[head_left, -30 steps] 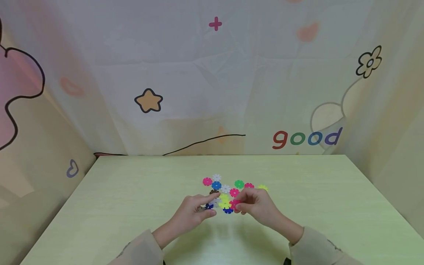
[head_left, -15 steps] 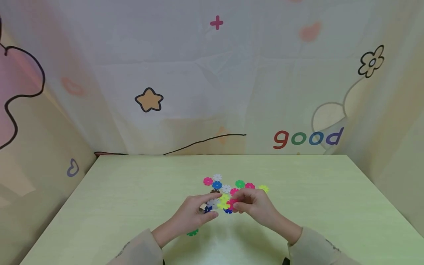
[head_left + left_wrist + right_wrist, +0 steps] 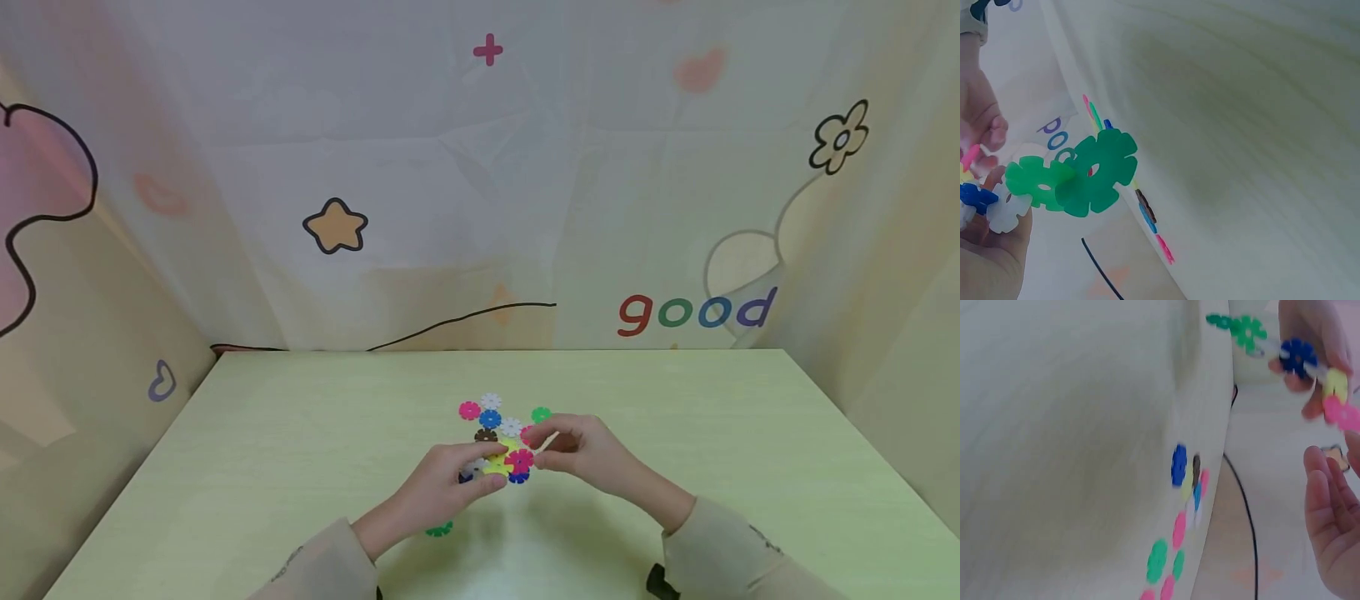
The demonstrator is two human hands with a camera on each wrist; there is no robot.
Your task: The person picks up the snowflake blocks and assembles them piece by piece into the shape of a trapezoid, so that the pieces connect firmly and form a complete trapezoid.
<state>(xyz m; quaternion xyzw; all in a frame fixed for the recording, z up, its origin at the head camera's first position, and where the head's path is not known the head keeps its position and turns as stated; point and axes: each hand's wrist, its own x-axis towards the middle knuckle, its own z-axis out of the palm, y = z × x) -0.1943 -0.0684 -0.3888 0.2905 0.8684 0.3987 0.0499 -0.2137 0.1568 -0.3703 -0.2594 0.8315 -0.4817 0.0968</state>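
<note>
My left hand (image 3: 446,482) pinches a chain of slotted plastic snowflake discs at its yellow disc (image 3: 1335,384), above the table. In the left wrist view the chain's tail shows a dark green disc (image 3: 1107,187), a lighter green disc (image 3: 1025,176), a white disc (image 3: 1010,214) and a blue disc (image 3: 977,197). A pink disc (image 3: 519,455) forms the end towards my right hand (image 3: 588,454). That hand has its thumb and fingers parted right beside the pink disc's edge, with nothing gripped between them. The left fingers hide part of the chain.
Loose discs lie on the table (image 3: 315,417) beyond the hands: pink (image 3: 469,410), white (image 3: 491,401), blue (image 3: 491,418), brown (image 3: 485,436) and green (image 3: 541,413), among others. A printed cloth backdrop (image 3: 420,200) stands along the table's far edge.
My right hand has let go of the pink disc and drawn slightly right. The left hand has shifted a little right with the chain, whose green end has come into view below the wrist.
</note>
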